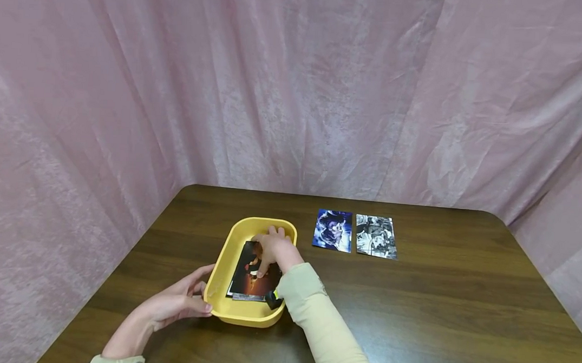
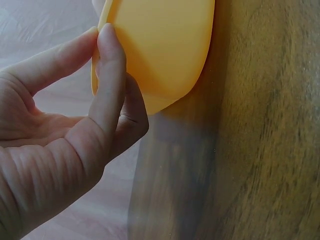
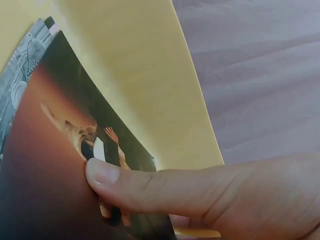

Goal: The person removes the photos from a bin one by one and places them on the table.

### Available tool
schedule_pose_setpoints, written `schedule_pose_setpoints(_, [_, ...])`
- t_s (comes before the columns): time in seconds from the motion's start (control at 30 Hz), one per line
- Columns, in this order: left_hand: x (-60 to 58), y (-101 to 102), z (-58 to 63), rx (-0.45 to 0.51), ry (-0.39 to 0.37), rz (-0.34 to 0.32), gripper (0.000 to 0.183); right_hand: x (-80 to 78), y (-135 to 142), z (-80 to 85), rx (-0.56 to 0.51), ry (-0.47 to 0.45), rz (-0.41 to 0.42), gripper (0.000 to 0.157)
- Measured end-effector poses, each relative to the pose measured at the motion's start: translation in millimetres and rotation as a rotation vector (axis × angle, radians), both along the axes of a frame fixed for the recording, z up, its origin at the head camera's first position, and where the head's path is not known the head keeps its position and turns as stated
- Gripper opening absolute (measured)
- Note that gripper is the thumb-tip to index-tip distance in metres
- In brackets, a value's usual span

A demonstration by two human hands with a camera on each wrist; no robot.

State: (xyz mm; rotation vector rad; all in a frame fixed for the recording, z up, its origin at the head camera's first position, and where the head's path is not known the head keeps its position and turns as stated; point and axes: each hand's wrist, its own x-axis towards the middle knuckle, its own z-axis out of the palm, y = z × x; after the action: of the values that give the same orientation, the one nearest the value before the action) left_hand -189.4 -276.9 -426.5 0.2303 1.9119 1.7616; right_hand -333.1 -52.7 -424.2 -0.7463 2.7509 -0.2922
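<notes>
i'd judge this partway along. two pictures are out on the table [image 1: 442, 296]: a blue picture [image 1: 333, 230] and a black-and-white picture [image 1: 376, 236], side by side with a narrow gap, to the right of the yellow tub [image 1: 248, 320]. what's left, as far as i can see, is the pile lying in the tub: a dark picture [image 1: 247, 280] on top and a grey picture [image 3: 22, 62] peeking out from under it. i can't count any deeper than that.

my right hand [image 1: 275, 251] is in the tub, pinching the dark picture, thumb on its face and fingers round its edge, mostly hidden from me; whether it has caught more than one, i can't tell. my left hand [image 1: 178, 304] grips the tub's left rim.

as for obstacles, the tub's walls rise around the pile, and my right sleeve [image 1: 324, 318] covers part of the near right rim. a pink curtain [image 1: 324, 96] hangs behind the table.
</notes>
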Motion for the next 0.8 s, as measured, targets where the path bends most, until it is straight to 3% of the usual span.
schedule_pose_setpoints(0.23, [0.5,0,-0.4,0.007,-0.003,0.006,0.099,-2.1,-2,-1.2,0.023,0.053,-0.022,0.094])
schedule_pose_setpoints(0.47, [-0.6,-1,-1.1,0.014,-0.006,0.002,0.100,-0.8,-3,-0.6,-0.098,-0.063,-0.090,0.089])
schedule_pose_setpoints(0.8, [-0.9,1,-1.8,0.007,-0.007,0.006,0.101,-9.9,-2,9.1,-0.026,-0.072,-0.014,0.074])
